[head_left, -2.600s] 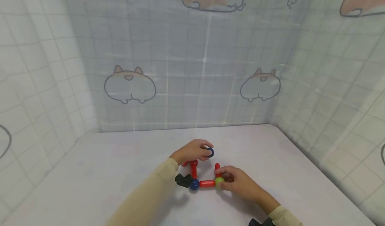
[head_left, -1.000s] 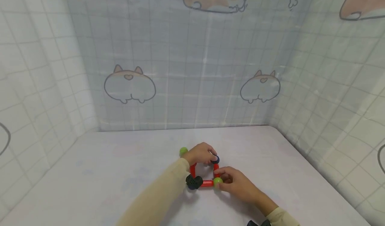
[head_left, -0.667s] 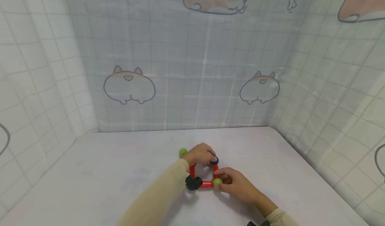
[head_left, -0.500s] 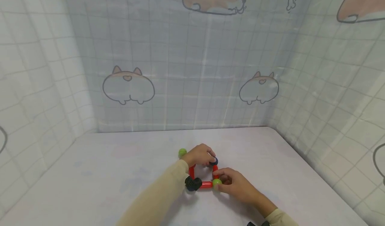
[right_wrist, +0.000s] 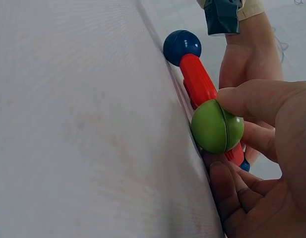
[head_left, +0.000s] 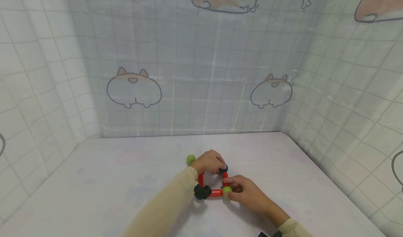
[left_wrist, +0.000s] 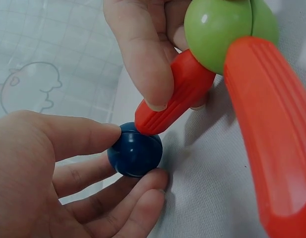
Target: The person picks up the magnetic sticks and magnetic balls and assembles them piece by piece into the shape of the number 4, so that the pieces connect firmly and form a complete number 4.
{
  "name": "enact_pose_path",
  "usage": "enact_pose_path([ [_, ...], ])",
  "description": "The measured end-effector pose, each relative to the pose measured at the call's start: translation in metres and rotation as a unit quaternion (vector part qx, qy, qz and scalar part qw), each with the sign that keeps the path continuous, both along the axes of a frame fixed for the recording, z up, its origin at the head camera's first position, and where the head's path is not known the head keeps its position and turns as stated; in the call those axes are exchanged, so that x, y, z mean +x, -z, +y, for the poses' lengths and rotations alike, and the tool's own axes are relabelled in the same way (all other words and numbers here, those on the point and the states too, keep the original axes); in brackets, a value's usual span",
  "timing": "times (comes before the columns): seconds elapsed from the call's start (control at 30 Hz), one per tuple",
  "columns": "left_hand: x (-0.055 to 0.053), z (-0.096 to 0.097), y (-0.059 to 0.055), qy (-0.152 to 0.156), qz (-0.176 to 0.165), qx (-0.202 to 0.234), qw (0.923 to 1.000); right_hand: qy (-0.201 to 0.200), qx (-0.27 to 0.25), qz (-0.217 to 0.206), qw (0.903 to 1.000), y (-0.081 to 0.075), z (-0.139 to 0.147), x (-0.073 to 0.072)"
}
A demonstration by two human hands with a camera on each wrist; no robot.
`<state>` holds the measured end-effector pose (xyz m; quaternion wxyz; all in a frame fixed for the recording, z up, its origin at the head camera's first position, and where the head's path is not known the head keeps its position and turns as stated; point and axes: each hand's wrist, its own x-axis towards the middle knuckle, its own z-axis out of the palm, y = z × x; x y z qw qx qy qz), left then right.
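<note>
My left hand [head_left: 208, 161] pinches a dark blue ball [left_wrist: 135, 153] between thumb and fingers. The ball touches the end of a red rod [left_wrist: 175, 94], whose other end meets a green ball [right_wrist: 217, 126]. My right hand [head_left: 250, 194] grips that green ball, with fingers lying along the same rod. From the green ball a second red rod [head_left: 216, 193] runs left to another blue ball [right_wrist: 182, 47], which the dark wrist device hides in the head view. One more red rod [head_left: 200, 179] leads away toward the back, partly covered by my left hand.
Another green ball [head_left: 190, 159] sits beyond my left wrist; what it joins is hidden. The pieces lie on a pale, cloth-covered table [head_left: 126, 181]. Curtains with cartoon dogs hang behind [head_left: 189, 114] and at both sides.
My left hand has brought the blue ball nearer and slightly right, against the free end of the red rod. My right hand has stayed at the green ball. Little moves over the last second.
</note>
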<state>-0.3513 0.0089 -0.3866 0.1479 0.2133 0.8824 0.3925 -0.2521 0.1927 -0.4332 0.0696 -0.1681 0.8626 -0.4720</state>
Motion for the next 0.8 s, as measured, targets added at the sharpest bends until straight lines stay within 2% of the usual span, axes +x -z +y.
enact_pose_path([
  [0.4,-0.0037,0.0024,-0.0013,0.009,-0.003,-0.011,0.9999,0.01,0.008,0.014,0.9998,-0.0009,-0.0005,0.0008],
  [0.8,-0.0014,0.0017,-0.0033,0.01,-0.006,-0.023,0.9997,0.009,0.017,0.014,0.9997,-0.0014,-0.0019,0.0007],
])
